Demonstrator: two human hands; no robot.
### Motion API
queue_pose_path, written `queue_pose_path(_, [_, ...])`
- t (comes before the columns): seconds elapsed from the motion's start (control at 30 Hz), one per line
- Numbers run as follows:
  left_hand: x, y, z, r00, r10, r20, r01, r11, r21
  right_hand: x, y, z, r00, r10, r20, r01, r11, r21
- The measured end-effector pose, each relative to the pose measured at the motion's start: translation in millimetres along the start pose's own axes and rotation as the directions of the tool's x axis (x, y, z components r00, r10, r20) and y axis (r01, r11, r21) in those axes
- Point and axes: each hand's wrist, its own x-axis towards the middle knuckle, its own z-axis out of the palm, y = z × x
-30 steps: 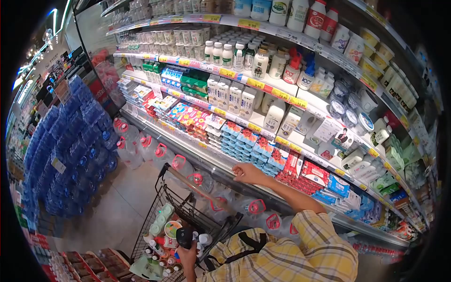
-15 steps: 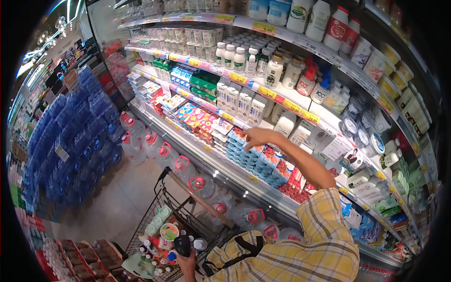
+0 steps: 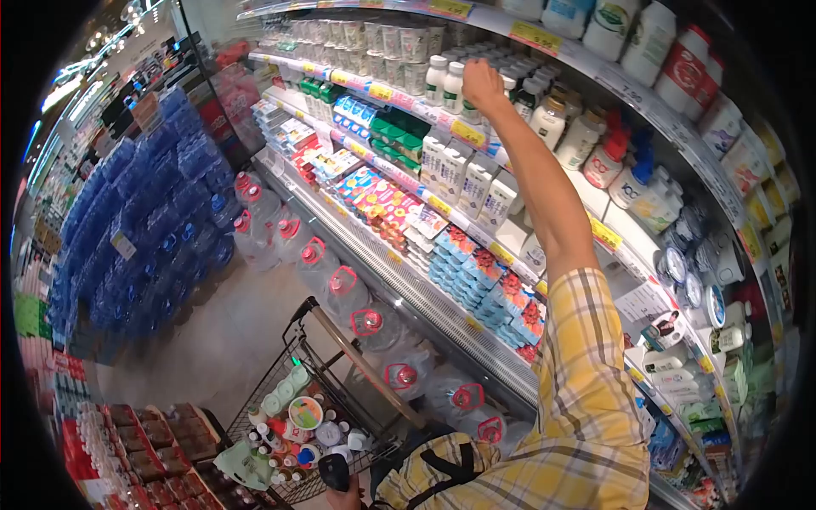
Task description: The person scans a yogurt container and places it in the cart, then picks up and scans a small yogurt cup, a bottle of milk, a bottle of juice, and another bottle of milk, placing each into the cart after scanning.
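Note:
My right hand [image 3: 483, 86] reaches up to the shelf of small white bottles [image 3: 436, 80], its fingers closed at the top of one bottle in the front row; the fingertips are partly hidden. Low in the view, beside the shopping cart, my left hand [image 3: 345, 496] is wrapped round a black handheld device [image 3: 335, 472]. The cart [image 3: 361, 357] holds several bottles and a round tub [image 3: 305, 413]. White milk cartons [image 3: 476, 188] stand on the shelf below my right hand.
Large water bottles with red handles [image 3: 344, 289] line the floor along the cooler. A stack of blue-wrapped bottles [image 3: 140, 229] rises at the left. Crates of brown bottles [image 3: 153, 450] sit at the lower left. Tubs and bottles fill the right shelves.
My right hand has moved up from the blue yogurt packs to the white bottles, and its fingers have closed. The view has shifted, and the black device sits slightly lower.

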Motion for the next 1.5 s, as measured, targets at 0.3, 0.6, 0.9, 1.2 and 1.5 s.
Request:
queue_pose_path(0.3, [-26, -29, -15, 0.970, -0.192, -0.146, 0.220, 0.954, 0.204, 26, -16, 21, 0.948, 0.193, 0.252, -0.163, 0.977, -0.138])
queue_pose_path(0.6, [-24, -38, -13, 0.971, -0.167, -0.168, 0.206, 0.948, 0.243, 35, -12, 50, 0.956, 0.286, 0.069, -0.274, 0.951, -0.143])
queue_pose_path(0.9, [-22, -31, -13, 0.979, -0.124, -0.160, 0.159, 0.959, 0.234, 25, -7, 36, 0.981, 0.099, 0.168, -0.089, 0.994, -0.067])
queue_pose_path(1.2, [-13, -12, -13, 0.993, -0.090, -0.081, 0.088, 0.996, -0.026, -9, -34, -35, 0.996, -0.087, 0.012, 0.087, 0.996, 0.004])
queue_pose_path(1.5, [14, 18, -31, 0.990, 0.084, 0.117, -0.064, 0.985, -0.160, -191, -110, -131, 0.904, -0.387, 0.182, 0.155, 0.693, 0.704])
